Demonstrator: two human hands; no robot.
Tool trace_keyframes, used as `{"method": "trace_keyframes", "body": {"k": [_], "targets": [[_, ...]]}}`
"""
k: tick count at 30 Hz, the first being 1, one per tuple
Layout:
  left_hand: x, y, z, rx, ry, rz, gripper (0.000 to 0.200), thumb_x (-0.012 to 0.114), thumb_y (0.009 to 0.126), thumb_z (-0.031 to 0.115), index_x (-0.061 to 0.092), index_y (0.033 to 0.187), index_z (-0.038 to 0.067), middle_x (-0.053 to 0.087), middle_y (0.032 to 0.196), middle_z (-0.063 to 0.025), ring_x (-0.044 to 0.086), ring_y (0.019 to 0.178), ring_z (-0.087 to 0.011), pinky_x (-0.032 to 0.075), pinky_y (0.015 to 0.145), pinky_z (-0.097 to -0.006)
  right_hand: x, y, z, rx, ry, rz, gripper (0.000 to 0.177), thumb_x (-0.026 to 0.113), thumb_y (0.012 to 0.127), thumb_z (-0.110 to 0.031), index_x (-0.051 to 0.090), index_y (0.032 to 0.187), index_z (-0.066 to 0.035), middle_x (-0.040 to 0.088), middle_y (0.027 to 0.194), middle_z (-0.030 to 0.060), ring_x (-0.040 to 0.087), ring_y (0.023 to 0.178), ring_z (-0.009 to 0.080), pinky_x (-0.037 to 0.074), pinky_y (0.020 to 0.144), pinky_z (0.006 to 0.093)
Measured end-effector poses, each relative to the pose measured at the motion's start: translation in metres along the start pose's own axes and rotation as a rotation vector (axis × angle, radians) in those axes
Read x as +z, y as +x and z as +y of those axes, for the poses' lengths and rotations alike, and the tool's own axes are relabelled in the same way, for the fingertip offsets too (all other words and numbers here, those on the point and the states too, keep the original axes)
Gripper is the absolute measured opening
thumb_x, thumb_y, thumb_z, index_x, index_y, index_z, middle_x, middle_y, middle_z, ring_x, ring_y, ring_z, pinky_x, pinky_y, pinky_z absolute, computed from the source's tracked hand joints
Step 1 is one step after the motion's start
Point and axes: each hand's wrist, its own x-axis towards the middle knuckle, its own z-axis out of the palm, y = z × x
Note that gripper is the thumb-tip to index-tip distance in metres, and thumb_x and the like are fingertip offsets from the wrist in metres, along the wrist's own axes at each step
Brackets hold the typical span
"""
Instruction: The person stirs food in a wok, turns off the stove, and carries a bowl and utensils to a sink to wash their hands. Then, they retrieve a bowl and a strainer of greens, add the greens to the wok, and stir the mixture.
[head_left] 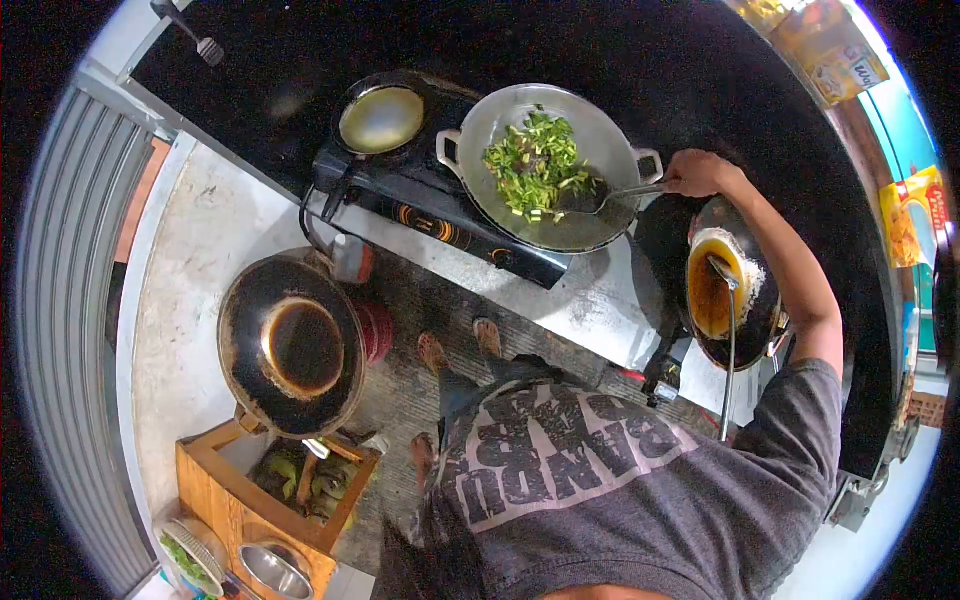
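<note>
Right hand (700,173): fingers wrapped round a slim, silvery metal turner (630,191) near its handle's end.
Blade (592,200): dark, inside the wide round grey metal wok (612,132), at chopped bright-green leafy vegetables (535,160).
Long axis: nearly crosswise in view, blade pointing left and slightly down.
Under the wok: black stove (530,262).
Left hand: out of view; cannot tell its fingers' state.
</note>
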Motion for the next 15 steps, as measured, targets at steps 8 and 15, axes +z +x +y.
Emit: {"method": "trace_keyframes", "body": {"k": [8, 15], "targets": [[-0.01, -0.004, 0.004, 0.293, 0.977, 0.903, 0.033, 0.049, 0.08, 0.027, 0.048, 0.1, 0.001, 0.054, 0.09, -0.0117, 0.054, 0.078, -0.0235, 0.047, 0.067, -0.0399, 0.046, 0.053, 0.005, 0.207, -0.098, 0.133, 0.025, 0.052, 0.079, -0.03, 0.065, 0.091, -0.012, 0.062, 0.083, 0.0157, 0.06, 0.082, 0.0303, 0.048, 0.07, 0.0412], [0.002, -0.006, -0.004, 0.264, 1.031, 0.981, 0.034, 0.054, 0.078, 0.028, 0.049, 0.101, 0.003, 0.054, 0.087, -0.0097, 0.054, 0.078, -0.0222, 0.046, 0.067, -0.0396, -0.021, 0.033, 0.03, 0.299, -0.442, 0.105, 0.025, 0.056, 0.075, -0.026, 0.064, 0.083, -0.004, 0.064, 0.085, 0.0127, 0.061, 0.085, 0.028, 0.05, 0.069, 0.0366]]}}
